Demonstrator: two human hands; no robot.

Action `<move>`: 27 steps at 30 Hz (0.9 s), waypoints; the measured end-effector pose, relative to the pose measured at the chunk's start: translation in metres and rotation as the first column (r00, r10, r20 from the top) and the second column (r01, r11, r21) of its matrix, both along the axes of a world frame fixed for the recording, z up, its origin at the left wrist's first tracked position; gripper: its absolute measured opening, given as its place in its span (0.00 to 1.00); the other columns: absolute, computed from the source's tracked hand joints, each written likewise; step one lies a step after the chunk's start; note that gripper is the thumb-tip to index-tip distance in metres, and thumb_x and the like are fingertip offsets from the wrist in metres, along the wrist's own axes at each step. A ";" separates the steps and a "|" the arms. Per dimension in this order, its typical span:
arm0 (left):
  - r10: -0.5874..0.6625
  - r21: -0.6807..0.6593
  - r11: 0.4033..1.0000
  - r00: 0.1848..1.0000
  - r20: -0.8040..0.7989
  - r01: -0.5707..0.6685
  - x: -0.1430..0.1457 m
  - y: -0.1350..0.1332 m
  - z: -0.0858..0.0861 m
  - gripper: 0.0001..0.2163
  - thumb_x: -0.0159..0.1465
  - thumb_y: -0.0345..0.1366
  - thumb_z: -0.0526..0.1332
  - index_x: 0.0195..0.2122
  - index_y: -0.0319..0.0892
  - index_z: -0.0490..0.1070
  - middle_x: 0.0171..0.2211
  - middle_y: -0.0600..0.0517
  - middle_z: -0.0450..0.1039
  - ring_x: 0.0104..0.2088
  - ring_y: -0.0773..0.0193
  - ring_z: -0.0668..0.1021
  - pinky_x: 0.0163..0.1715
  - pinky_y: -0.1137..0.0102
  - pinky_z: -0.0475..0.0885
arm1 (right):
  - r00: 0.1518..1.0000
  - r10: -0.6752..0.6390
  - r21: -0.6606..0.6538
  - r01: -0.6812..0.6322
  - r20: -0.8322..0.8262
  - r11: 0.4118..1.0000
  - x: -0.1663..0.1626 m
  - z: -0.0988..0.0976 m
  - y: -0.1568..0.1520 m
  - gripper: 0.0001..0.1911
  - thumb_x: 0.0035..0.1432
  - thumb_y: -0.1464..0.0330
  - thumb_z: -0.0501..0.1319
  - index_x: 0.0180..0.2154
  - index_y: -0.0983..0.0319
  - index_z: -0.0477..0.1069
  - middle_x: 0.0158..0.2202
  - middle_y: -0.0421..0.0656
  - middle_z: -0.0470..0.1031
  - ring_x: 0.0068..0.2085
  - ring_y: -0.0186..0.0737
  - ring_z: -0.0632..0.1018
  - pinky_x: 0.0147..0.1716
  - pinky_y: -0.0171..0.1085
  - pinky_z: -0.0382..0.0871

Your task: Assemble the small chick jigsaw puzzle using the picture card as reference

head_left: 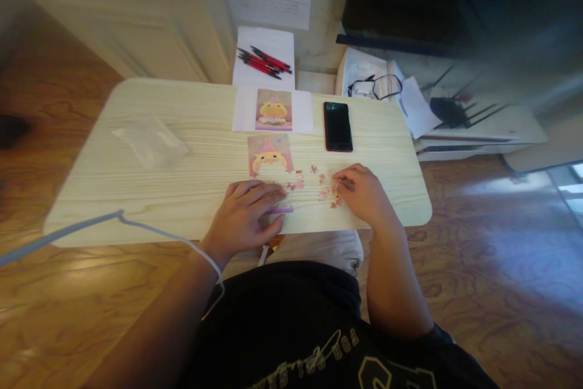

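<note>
A partly assembled jigsaw puzzle point(269, 149) with a yellow cartoon character in a pink hat lies mid-table. My left hand point(248, 213) rests palm down at its lower edge, fingers stretched out and covering part of that area. Beneath its fingers a purple puzzle strip point(280, 210) shows near the thumb. Several loose puzzle pieces point(299, 180) lie just right of the left fingertips. Over on the right, my right hand point(362, 192) has thumb and fingers pinched beside more loose pieces point(336, 201); what is between the fingertips is too small to make out.
Above the puzzle lies a reference picture point(273, 111) on white paper, with a black phone point(337, 127) to its right. A clear plastic bag point(152, 143) is at left. Red pens point(264, 63) sit beyond the table point(209, 104). A grey cable point(168, 232) crosses my left wrist.
</note>
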State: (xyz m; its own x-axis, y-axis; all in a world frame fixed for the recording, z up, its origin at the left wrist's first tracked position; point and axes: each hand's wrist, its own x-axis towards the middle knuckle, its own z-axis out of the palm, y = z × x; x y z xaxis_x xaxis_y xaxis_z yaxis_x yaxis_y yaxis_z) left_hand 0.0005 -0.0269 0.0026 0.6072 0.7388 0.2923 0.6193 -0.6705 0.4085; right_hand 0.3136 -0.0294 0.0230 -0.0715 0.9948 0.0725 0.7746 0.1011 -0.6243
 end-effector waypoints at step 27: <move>0.295 0.035 0.950 0.928 0.230 -0.311 -0.008 -0.002 -0.001 0.09 0.63 0.33 0.65 0.45 0.47 0.77 0.45 0.51 0.82 0.48 0.55 0.81 0.54 0.56 0.72 | 0.969 0.217 -0.093 -0.207 0.120 0.974 -0.027 0.011 -0.008 0.08 0.65 0.70 0.66 0.45 0.55 0.80 0.51 0.46 0.74 0.54 0.50 0.73 0.59 0.53 0.69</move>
